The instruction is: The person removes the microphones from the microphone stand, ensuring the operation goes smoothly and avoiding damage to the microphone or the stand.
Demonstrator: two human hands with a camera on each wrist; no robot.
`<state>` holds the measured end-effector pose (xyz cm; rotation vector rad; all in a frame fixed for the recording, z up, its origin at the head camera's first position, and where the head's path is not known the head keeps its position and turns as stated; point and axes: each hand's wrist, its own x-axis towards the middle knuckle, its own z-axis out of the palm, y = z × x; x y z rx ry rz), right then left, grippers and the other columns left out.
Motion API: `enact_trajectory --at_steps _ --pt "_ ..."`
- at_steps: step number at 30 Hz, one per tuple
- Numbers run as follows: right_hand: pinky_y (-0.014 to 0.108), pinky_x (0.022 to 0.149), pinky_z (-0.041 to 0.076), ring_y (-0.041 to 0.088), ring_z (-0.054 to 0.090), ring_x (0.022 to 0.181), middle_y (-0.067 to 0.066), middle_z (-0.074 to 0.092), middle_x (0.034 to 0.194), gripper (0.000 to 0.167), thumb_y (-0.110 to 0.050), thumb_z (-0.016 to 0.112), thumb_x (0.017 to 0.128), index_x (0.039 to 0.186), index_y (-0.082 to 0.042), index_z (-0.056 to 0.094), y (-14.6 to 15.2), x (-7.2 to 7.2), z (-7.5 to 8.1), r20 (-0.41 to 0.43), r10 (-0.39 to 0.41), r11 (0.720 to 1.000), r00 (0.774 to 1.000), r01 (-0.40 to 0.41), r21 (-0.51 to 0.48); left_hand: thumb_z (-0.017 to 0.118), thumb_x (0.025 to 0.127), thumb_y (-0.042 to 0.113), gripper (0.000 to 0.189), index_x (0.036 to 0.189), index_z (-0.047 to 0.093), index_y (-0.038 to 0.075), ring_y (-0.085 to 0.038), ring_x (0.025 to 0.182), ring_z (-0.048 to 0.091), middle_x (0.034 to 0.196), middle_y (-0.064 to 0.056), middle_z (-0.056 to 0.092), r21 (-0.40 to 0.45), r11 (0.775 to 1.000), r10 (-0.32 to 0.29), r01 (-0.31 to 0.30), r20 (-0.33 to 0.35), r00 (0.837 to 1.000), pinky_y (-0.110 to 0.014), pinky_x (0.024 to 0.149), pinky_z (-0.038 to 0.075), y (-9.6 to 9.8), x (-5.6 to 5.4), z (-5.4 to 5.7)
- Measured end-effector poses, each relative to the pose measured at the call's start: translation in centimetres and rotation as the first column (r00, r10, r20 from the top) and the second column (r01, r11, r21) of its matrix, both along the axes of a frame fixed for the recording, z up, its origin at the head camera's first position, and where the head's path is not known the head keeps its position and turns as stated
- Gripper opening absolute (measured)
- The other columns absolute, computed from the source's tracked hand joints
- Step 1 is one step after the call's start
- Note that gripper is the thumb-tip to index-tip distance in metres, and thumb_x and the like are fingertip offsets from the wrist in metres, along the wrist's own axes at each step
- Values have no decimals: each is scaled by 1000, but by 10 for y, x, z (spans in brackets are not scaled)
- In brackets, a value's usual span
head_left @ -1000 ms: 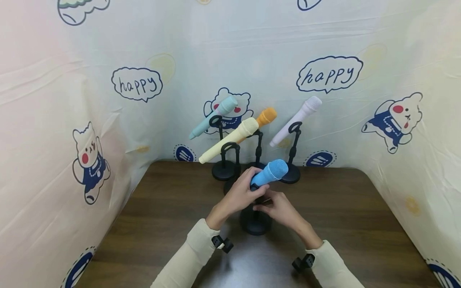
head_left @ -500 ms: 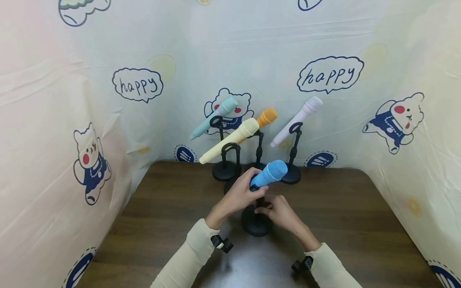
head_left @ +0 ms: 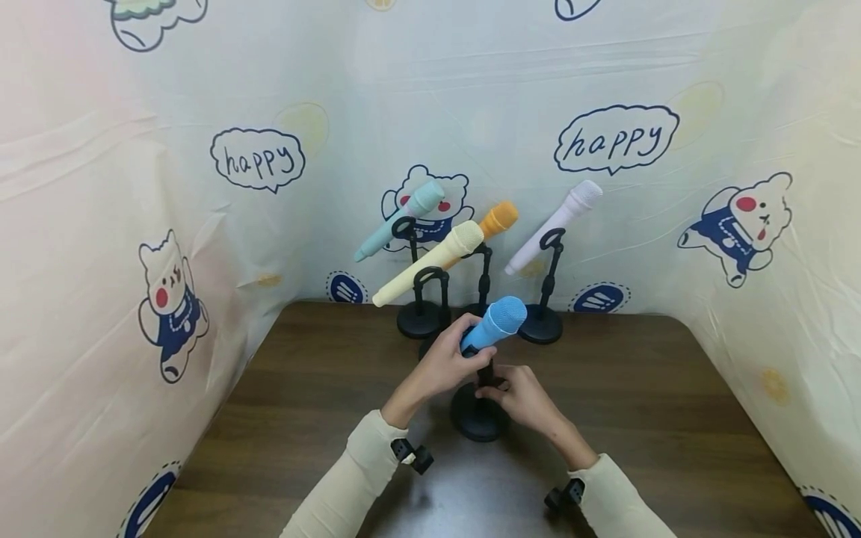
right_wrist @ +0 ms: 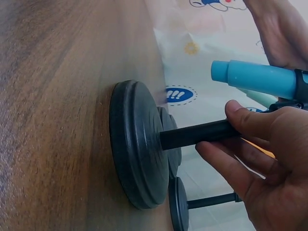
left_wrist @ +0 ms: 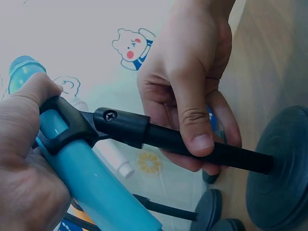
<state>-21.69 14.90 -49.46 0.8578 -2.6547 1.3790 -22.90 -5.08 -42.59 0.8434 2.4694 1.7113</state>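
Observation:
A blue microphone (head_left: 504, 317) sits tilted in the black clip (left_wrist: 67, 126) of a black desk stand (head_left: 479, 418). My left hand (head_left: 452, 360) grips the microphone and clip, thumb along the body in the left wrist view. Lower down, my right hand (head_left: 528, 396) pinches the stand's black pole (right_wrist: 197, 136) between thumb and fingers, just above the round base (right_wrist: 139, 144). The base stands on the brown table. In the left wrist view a screw (left_wrist: 110, 115) shows on the joint between clip and pole.
Behind my hands, a cream microphone (head_left: 430, 261), an orange one (head_left: 499, 217), a pale teal one (head_left: 400, 220) and a lilac one (head_left: 554, 226) rest in black stands. A patterned cloth (head_left: 430, 90) rises behind and beside the table (head_left: 303, 418).
The blue microphone's head has swung a little to the left with my left hand. My right hand has slid slightly down the pole, then stayed there.

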Motion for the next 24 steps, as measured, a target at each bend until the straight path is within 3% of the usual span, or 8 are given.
enact_trajectory --at_steps 14,19,24 --pt "39 84 66 23 78 103 9 80 110 15 -7 76 98 112 -2 77 2 -2 -4 26 17 1000 1000 -17 -12 68 101 14 46 142 51 5 -33 124 60 137 -19 63 122 991 47 -54 61 997 -61 112 48 -3 2 -13" --pt "35 81 66 20 78 100 9 80 111 14 -8 76 99 112 -5 79 2 -1 -4 25 3 1000 1000 -3 -4 65 101 10 44 142 50 5 -27 117 61 130 -18 65 200 978 45 -62 90 995 -55 109 49 -3 2 -21" --pt "39 83 66 19 77 97 7 80 108 17 -8 77 98 115 -7 77 1 0 -3 45 -22 1000 999 23 -21 62 102 7 38 137 51 4 -23 112 56 126 -20 62 282 958 30 -56 95 995 -48 106 44 -1 1 -28"
